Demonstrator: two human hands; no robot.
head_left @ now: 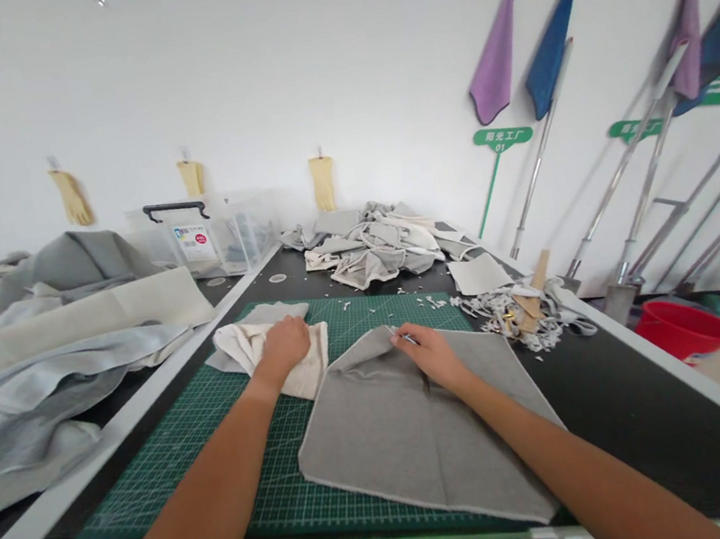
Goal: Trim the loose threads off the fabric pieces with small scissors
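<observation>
My left hand [286, 343] is closed, its fingers bunched on a cream cloth [304, 371] that lies crumpled over a smaller grey piece [228, 363]. My right hand [429, 351] pinches the far edge of a large grey cloth [420, 437], raising a fold there. Something small, thin and shiny shows at its fingertips; I cannot make out what it is. The grey cloth spreads flat across a green cutting mat [179, 467] and over the black tabletop [628, 409] at its right.
Fabric pieces are heaped at the back [376, 244], and larger folded fabric [68, 325] lies left. Scraps and trimmings [524, 316] sit right of the mat. A clear lidded box [195, 241] stands back left. A red bucket [684, 327] and mop poles are beyond the right edge.
</observation>
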